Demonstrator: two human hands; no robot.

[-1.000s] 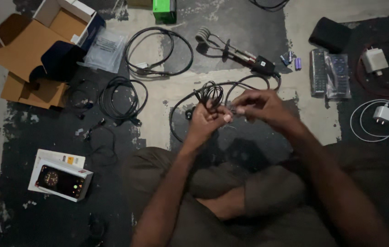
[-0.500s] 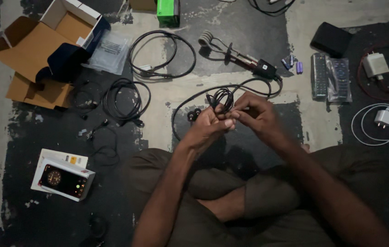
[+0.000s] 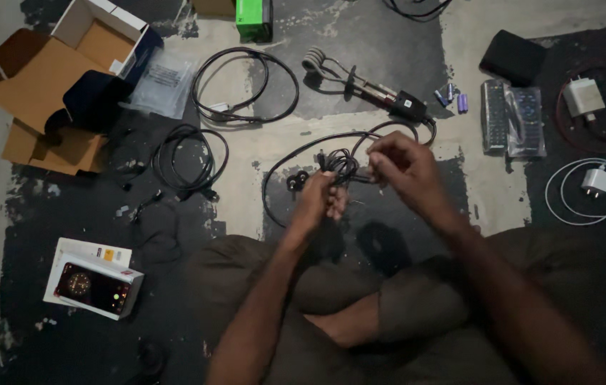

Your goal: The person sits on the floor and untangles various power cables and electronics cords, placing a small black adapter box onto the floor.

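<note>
At the centre of the frame I hold the thin black tangled cable (image 3: 342,162) pinched in my left hand (image 3: 319,202) and my right hand (image 3: 404,169), I judge the untangling half done, and next it needs a gentle pull apart.

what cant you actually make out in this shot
- Head view: how the thin black cable runs between the left hand and right hand; fingers and dim light hide it.
- Cable loop at the top: cut off by the frame edge.
- Small batteries: too small to tell their type.
</note>
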